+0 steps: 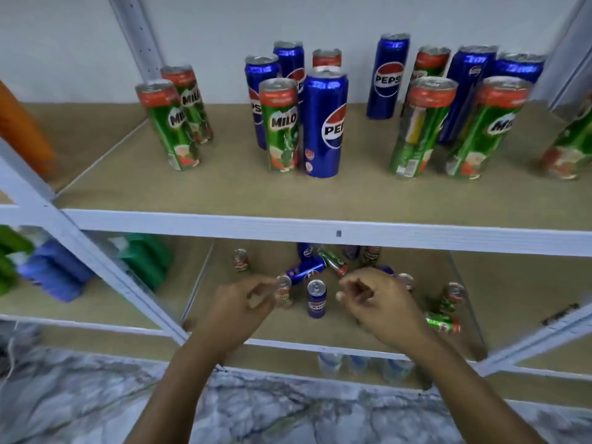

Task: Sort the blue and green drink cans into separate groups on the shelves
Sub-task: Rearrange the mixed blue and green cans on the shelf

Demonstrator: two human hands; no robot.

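Head view showed a white metal rack (288, 224) with tan boards against a pale wall, marble-look floor (80, 389) below. On the upper shelf (224, 187) blue and green cans stood mixed: two green Milo cans (174, 123) off to the left, a blue Pepsi can (325, 123) touching a Milo (280, 125) in the middle cluster, more of both colours on the right. Down on the lower shelf (400, 328) it was a jumble, some cans upright, some tipped over, including a fallen blue can (306, 269) and a fallen green one (443, 323). One blue can (316, 298) stood upright between the hands. Blurred green and blue packs (51, 270) sat on the left bay. Left hand (240, 302) reached in, fingers curled, right by a small upright can (283, 291); whether it had hold of it, I couldn't tell. Right hand (381, 299) hovered loosely curled, holding nothing.
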